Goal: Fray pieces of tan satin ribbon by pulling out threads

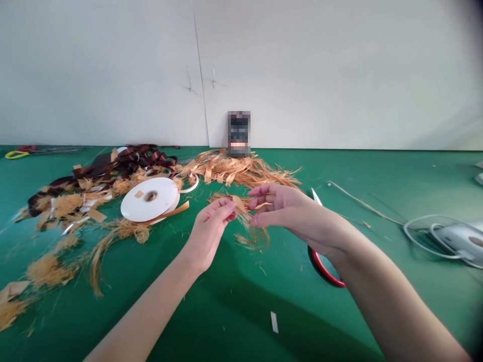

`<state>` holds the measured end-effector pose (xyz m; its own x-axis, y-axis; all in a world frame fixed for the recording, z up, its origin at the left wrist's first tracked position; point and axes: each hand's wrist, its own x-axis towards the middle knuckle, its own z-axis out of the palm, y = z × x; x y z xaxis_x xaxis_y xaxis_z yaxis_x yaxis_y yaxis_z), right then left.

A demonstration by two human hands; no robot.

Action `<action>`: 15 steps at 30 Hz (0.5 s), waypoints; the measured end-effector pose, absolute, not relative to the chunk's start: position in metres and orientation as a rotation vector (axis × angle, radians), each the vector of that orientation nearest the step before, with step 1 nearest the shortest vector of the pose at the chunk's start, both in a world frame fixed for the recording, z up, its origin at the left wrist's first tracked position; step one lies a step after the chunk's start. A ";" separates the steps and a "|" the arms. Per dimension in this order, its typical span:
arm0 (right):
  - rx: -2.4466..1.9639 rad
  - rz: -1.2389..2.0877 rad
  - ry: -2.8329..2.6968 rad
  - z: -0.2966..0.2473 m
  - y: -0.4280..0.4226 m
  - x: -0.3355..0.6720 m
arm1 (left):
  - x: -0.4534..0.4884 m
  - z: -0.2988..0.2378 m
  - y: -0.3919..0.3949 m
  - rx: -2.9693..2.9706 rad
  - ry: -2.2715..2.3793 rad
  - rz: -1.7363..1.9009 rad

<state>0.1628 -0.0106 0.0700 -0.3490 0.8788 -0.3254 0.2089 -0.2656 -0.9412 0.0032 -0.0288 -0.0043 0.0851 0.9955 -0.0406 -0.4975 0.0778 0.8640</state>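
Tan satin ribbon (241, 205), its edges fraying into loose fibres, sits pinched between the thumb and fingertips of my left hand (211, 226) — a tight, closed grip — above a green work mat (264, 311). My right hand (290, 211) is half open beside it, fingers curved and slightly spread, their tips at the same strip; whether they have real hold of it, I cannot tell. A wispy fringe of crinkled strands (253, 235) hangs from the ribbon, just below my hands. Beyond my left hand, a white ribbon spool (149, 199) lies flat, its smooth face broken by a dark round hub, a flat tan tail running off its edge. Glossy dark brown ribbon (143, 161) sprawls in twisted folds behind it, while a shaggy heap of frayed tan fibres (234, 168) spreads out at the foot of a blurred upright box (239, 134) by the white wall (113, 75). Fuzzy tan clumps (49, 269) dot the mat at left — and a red-rimmed black ring (324, 269) curves out, partly hidden, beneath my right wrist. Yellow-handled scissors (17, 154) lie far off at left, and clear plastic loops (430, 236) sit at right.
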 end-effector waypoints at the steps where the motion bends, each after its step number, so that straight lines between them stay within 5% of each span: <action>1: -1.350 1.664 -1.476 0.070 -0.011 0.163 | 0.003 -0.005 -0.029 0.802 0.784 1.320; 10: -1.427 1.692 -1.806 0.065 -0.006 0.173 | 0.003 0.001 -0.028 0.662 0.726 1.342; 15: -1.053 1.998 -1.755 0.065 -0.001 0.175 | 0.002 0.004 -0.031 0.681 0.688 1.176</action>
